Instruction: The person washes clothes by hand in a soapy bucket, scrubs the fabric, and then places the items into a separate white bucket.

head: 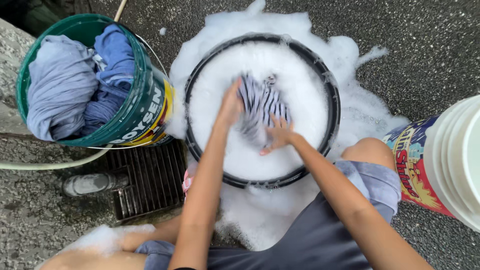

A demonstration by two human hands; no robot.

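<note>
Striped wet cloth (261, 107) bunched between sudsy hands (252, 125)

Striped cloth (261, 104), dark and white, wet and bunched, half sunk in thick suds inside round black basin (330, 95), gripped at both ends.

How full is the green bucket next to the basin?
Nearly full. The green bucket is packed almost to its rim with bunched blue and grey-blue clothes. Whether water lies underneath cannot be told.
</note>
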